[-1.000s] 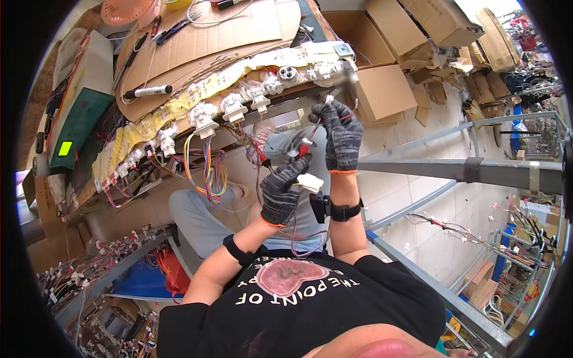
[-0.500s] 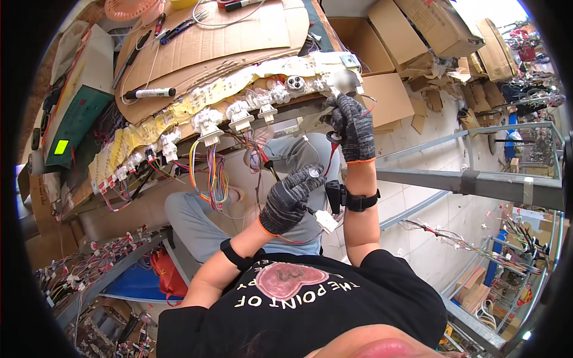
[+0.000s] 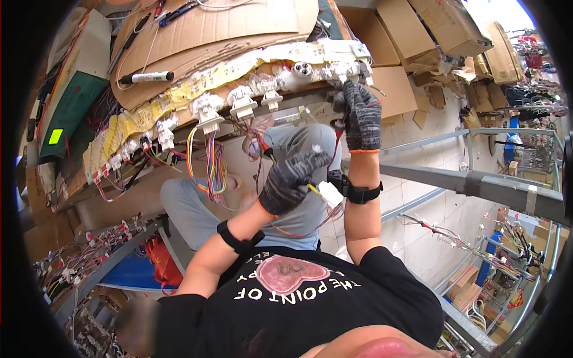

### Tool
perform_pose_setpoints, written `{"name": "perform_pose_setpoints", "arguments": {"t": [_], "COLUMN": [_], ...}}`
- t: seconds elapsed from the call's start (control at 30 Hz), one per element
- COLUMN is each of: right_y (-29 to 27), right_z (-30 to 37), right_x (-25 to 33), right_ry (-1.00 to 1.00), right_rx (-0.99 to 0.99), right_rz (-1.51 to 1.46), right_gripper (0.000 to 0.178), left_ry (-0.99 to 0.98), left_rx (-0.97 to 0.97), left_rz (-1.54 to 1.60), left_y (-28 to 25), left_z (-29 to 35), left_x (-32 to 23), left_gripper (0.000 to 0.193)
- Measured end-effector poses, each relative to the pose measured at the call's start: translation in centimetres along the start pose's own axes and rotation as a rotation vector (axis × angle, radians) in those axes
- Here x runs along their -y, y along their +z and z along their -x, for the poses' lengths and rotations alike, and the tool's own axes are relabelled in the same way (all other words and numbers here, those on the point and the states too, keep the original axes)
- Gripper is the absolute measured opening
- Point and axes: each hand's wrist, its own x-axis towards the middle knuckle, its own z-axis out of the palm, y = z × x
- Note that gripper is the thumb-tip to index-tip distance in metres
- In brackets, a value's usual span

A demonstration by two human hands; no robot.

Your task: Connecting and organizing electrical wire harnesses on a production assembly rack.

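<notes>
Both of my hands wear dark grey knit gloves with orange cuffs. My left hand point(image 3: 289, 184) is closed around a wire harness in front of my knee. A white plug connector point(image 3: 330, 194) on thin wires sticks out beside that hand, and a small whitish piece point(image 3: 316, 148) shows at its fingertips. My right hand point(image 3: 362, 116) is raised to the right end of a board edge lined with white connector sockets point(image 3: 242, 101). Its fingers are bent together there, and what they pinch is hidden. A red-and-black lead point(image 3: 338, 132) hangs just below the right hand.
Coloured wires point(image 3: 206, 170) hang from the sockets. A black-and-white marker point(image 3: 147, 77) lies on cardboard point(image 3: 221, 24). At the left stands a green tester box point(image 3: 71, 110) with a lit screen. A metal frame rail point(image 3: 453, 179) crosses at the right, with cardboard boxes point(image 3: 412, 30) behind.
My right hand has shifted slightly right and upward in the view. The white plug by my left hand has risen a little and turned. The view has also shifted slightly.
</notes>
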Motion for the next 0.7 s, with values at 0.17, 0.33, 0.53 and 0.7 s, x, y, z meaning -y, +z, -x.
{"name": "perform_pose_setpoints", "arguments": {"t": [0.17,0.33,0.53,0.7], "right_y": [-0.5,-0.2,0.1,-0.1], "right_z": [1.4,2.1,1.5,1.4], "right_x": [0.0,0.2,-0.6,-0.2], "right_ry": [0.037,0.104,0.122,0.186], "right_rx": [0.214,0.246,0.213,0.248], "right_rz": [0.129,0.015,-0.039,-0.077], "right_gripper": [0.016,0.022,0.020,0.025], "left_ry": [0.069,0.037,0.073,0.049], "left_rx": [0.002,0.023,-0.035,-0.039], "left_rz": [0.047,0.004,0.010,0.033], "left_y": [-0.2,0.2,0.6,0.9], "left_z": [-2.2,-2.9,-3.5,-3.7], "left_x": [0.1,0.0,0.3,0.6], "left_gripper": [0.038,0.052,0.052,0.049]}}
